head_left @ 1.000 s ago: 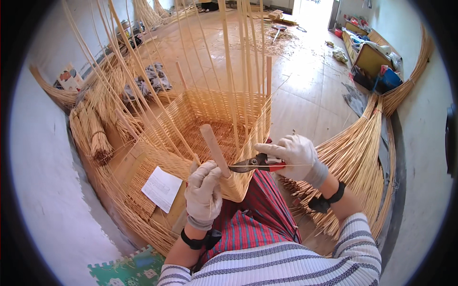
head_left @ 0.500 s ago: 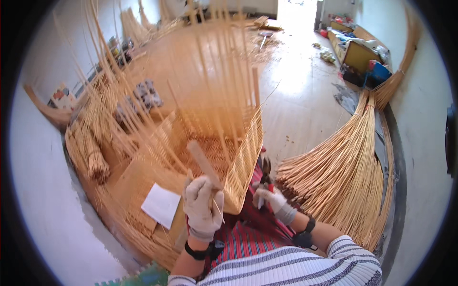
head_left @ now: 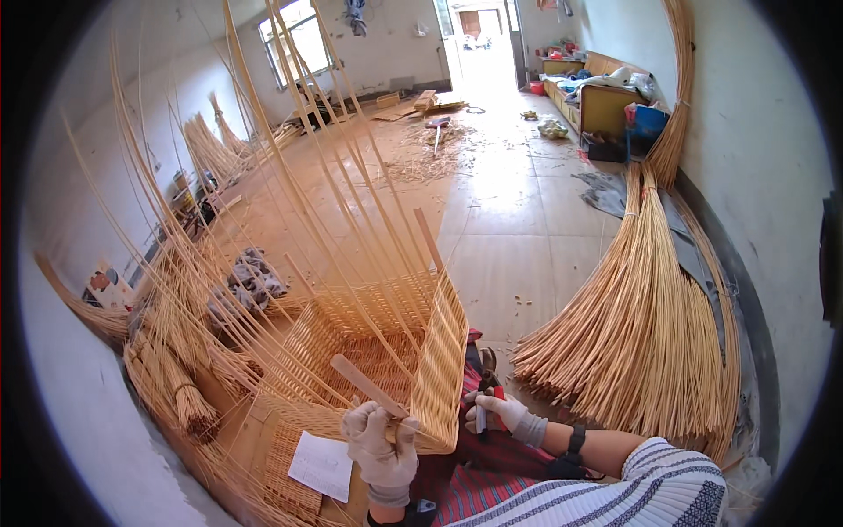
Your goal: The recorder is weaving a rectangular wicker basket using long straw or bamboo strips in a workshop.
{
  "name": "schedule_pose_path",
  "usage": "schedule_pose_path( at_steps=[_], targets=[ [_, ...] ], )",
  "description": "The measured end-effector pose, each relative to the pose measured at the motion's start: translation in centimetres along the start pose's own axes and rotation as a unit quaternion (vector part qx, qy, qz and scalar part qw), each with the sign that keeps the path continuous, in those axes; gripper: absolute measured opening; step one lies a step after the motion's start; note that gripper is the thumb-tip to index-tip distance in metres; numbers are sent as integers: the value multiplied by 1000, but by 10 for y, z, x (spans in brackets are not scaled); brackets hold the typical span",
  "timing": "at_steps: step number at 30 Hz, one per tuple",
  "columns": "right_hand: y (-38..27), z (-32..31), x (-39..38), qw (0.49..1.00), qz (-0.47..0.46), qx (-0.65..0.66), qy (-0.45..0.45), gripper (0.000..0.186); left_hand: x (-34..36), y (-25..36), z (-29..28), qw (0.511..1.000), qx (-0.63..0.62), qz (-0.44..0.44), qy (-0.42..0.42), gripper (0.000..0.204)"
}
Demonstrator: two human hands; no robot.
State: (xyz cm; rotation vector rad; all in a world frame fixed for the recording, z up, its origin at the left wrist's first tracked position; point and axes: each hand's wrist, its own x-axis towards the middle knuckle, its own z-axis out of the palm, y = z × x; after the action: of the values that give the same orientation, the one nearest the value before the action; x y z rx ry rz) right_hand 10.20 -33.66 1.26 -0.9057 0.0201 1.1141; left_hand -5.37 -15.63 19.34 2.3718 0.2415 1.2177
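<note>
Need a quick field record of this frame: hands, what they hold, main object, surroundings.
left hand: gloved, grips a flat wooden stick at the basket's near rim
right hand: gloved, holds a small tool, low beside the basket
main object: half-woven wicker basket, long uprights standing free above it
on the work board: white paper sheet
right of person: big willow rod bundle leaning on the wall
floor: tiled, scraps farther back

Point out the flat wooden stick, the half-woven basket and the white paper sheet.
flat wooden stick [head_left: 364,384]: head view, mid-blade, above left hand.
half-woven basket [head_left: 439,360]: head view, woven right wall.
white paper sheet [head_left: 322,464]: head view, sheet centre.
</note>
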Motion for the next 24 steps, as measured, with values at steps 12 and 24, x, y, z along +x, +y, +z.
schedule_pose_path(
  at_steps=[12,24],
  targets=[
    [2,-12,4,998,-10,41,-39,41,-2,2,0,1000,9,-9,-6,26],
    [-4,-12,-2,999,-13,33,-39,40,6,2,-1,999,-12,-44,-23,21]
  ],
)
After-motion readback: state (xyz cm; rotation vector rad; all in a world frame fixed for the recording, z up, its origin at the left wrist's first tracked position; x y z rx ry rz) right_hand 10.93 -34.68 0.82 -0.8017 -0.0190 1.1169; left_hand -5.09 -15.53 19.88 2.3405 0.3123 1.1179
